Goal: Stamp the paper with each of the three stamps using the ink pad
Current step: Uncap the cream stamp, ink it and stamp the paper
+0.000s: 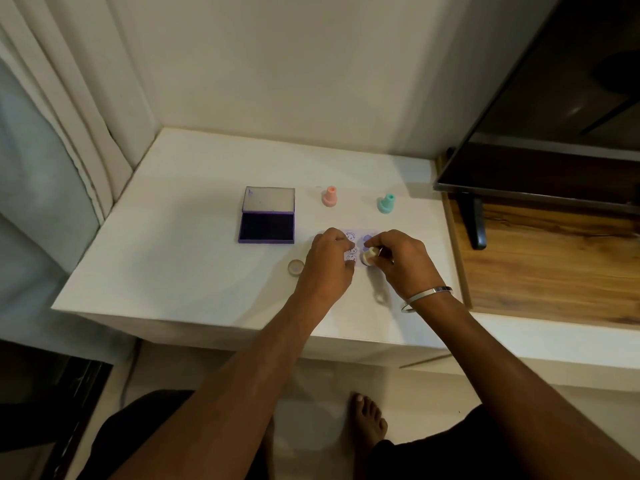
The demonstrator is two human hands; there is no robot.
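A small paper with several purple stamped marks lies on the white table. My left hand presses its left part down with curled fingers. My right hand grips a cream stamp, tilted with its base on or just above the paper. A pink stamp and a teal stamp stand upright behind the paper. The purple ink pad lies open to the left, lid raised.
A round cap lies left of my left hand, and a clear ring-shaped cap sits below my right hand. A dark TV screen on a stand rises over the wooden shelf at right. A curtain hangs at left.
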